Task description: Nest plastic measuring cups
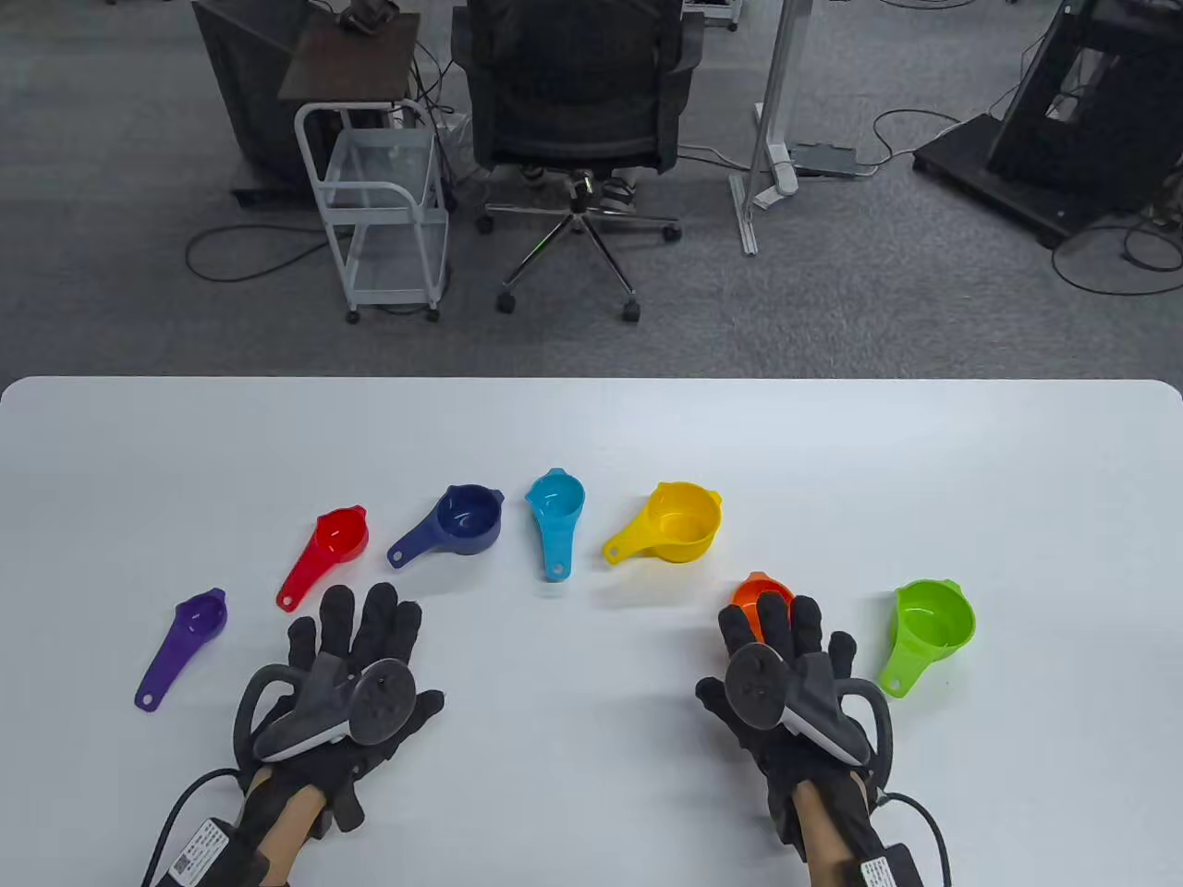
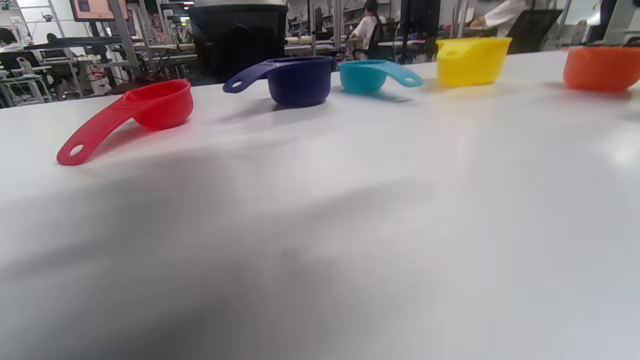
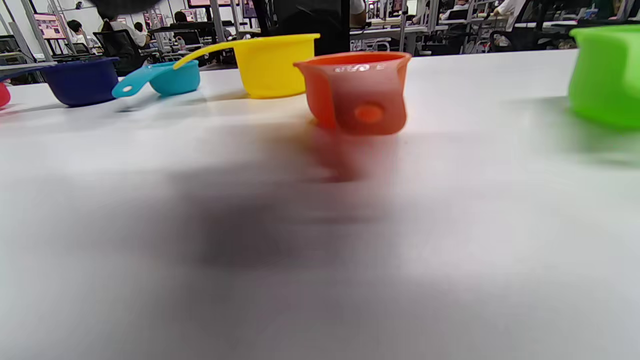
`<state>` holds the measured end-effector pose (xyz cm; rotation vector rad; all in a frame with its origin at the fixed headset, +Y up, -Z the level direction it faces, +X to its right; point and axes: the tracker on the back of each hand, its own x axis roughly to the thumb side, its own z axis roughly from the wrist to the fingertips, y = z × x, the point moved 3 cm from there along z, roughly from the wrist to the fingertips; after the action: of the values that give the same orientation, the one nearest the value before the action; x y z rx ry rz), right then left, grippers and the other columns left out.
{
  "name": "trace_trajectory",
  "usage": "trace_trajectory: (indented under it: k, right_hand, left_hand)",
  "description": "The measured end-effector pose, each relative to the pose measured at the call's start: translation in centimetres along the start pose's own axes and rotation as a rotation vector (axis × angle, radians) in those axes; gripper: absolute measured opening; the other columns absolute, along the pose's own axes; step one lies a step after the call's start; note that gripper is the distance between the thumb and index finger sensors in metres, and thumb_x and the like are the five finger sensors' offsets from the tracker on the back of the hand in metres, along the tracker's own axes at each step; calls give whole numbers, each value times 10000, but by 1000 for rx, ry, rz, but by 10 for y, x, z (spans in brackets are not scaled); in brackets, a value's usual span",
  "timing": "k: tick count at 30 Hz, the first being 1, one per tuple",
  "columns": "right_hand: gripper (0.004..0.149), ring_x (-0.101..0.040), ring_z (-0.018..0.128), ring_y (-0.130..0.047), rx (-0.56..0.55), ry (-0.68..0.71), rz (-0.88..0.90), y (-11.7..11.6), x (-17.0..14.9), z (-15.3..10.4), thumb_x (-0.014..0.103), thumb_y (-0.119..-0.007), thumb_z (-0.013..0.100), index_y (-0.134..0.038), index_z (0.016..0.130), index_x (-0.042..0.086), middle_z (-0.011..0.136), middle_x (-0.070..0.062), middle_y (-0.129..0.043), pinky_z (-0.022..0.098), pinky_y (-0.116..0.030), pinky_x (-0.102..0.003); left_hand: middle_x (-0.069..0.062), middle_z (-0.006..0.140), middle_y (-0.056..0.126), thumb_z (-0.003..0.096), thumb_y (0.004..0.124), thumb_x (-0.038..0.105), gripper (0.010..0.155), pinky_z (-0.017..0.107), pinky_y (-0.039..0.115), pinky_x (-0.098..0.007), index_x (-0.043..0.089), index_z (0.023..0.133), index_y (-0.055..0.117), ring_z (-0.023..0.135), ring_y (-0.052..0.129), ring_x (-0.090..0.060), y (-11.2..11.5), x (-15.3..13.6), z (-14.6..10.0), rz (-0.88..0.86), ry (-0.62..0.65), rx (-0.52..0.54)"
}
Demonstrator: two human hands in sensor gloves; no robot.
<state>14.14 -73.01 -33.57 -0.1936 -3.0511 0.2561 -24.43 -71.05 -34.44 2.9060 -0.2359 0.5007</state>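
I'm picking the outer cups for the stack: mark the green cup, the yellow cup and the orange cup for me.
green cup (image 1: 933,621): table view, inside of its bowl.
yellow cup (image 1: 684,522): table view, inside of its bowl.
orange cup (image 3: 357,92): right wrist view, near side wall of the bowl.

No text can be read. White labels sit on the left glove cuff (image 1: 196,850) and right glove cuff (image 1: 876,870), and embossed marks show inside the orange cup (image 3: 356,92), all too blurred.
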Motion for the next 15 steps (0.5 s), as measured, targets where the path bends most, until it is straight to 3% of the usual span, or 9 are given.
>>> trace_trajectory:
  k: [9, 15]
  right_hand:
    - [817, -559, 1038, -111, -25, 12, 8, 4, 5, -3, 614, -509, 548, -203, 1176, 191, 1218, -296, -110, 678, -183, -790]
    - [836, -576, 1042, -135, -117, 8, 25, 18, 22, -5, 612, -508, 550, -211, 1183, 155, 1217, -324, -125, 681, -198, -799]
  left_hand:
    - [-222, 1218, 116, 532, 499, 664, 896, 647, 201, -785, 142, 1178, 164, 1032, 155, -655, 7, 1, 4, 4, -9, -46]
    - [-225, 1216, 113, 533, 501, 664, 898, 649, 200, -784, 140, 1177, 159, 1045, 151, -632, 8, 1, 5, -10, -16, -63]
